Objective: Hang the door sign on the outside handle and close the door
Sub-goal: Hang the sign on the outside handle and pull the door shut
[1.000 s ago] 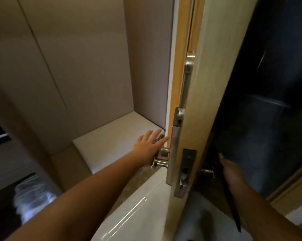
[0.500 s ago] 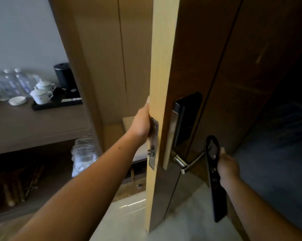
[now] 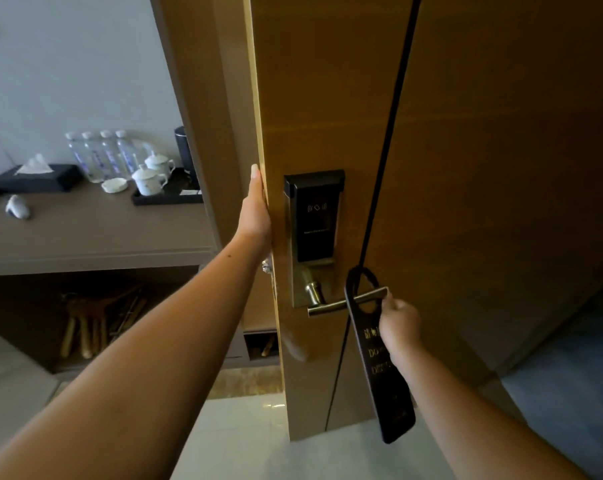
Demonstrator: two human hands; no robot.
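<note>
Here, in the head view, the door (image 3: 466,168) stands open, its outer face turned toward the camera. The left hand (image 3: 256,213) grips the door's edge just left of the black card lock (image 3: 315,216); the thumb lies flat along the edge and the other fingers are hidden behind it. The right hand (image 3: 399,323) pinches the black sign (image 3: 379,358) near its upper end. The sign's round hole is threaded over the tip of the metal handle (image 3: 345,301), and its long body hangs down and tilts toward the lower right, with gold lettering partly covered by the hand. Left of the door a brown counter (image 3: 85,230) holds four water bottles (image 3: 102,155), two white lidded cups (image 3: 153,174) on a dark tray, a small white dish (image 3: 114,185) and a black tissue box (image 3: 40,176).
</note>
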